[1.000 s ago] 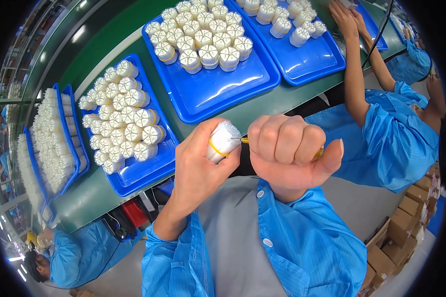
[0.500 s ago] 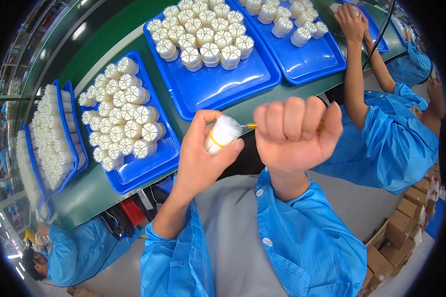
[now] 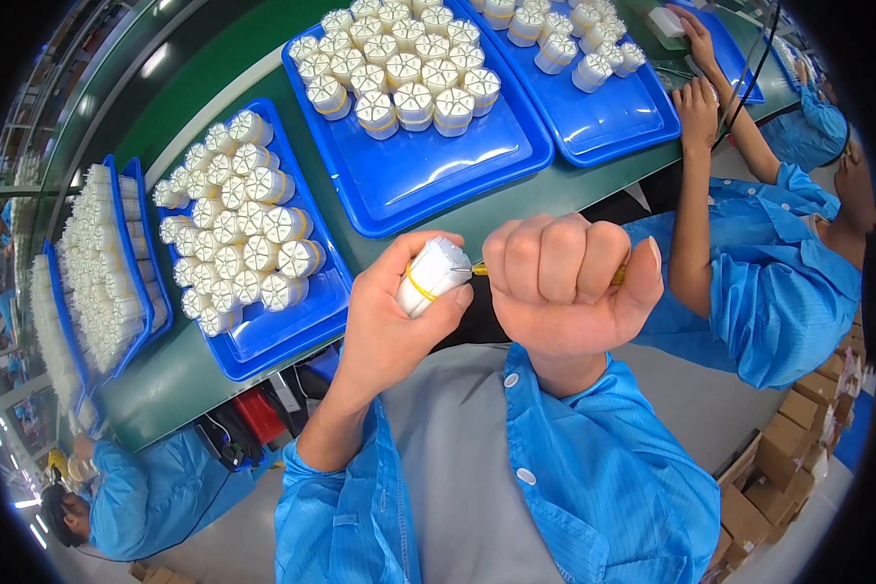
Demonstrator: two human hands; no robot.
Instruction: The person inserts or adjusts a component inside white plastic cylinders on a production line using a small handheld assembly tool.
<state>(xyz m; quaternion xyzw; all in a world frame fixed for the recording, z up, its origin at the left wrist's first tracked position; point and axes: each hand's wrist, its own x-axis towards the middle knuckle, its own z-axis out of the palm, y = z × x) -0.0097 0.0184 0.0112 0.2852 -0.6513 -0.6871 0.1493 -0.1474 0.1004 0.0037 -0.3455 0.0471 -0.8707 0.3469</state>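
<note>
My left hand (image 3: pixel 387 321) is closed round a white cylindrical bundle (image 3: pixel 440 265) that has a yellow band about its middle. The bundle is tilted, with its upper end turned toward my other hand. A fist is made by my right hand (image 3: pixel 566 282) round a yellow-handled screwdriver (image 3: pixel 480 270), most of whose handle is hidden by the fingers. Its thin metal shaft meets the upper end of the bundle; I cannot tell how far in the tip goes. Beyond my hands, a blue tray (image 3: pixel 428 180) carries many similar banded bundles (image 3: pixel 414 105).
More bundles fill a blue tray (image 3: pixel 316 326) on the left and another blue tray (image 3: pixel 608 131) on the right. Stacked trays (image 3: pixel 127 253) stand far left on the green bench (image 3: pixel 151 389). At right, a co-worker's hands (image 3: pixel 696 102) work near a white block (image 3: pixel 666 21).
My right fist and the screwdriver have moved slightly left and down. The bundle has tipped and turned in my left hand. The co-worker's hands have parted, one coming nearer.
</note>
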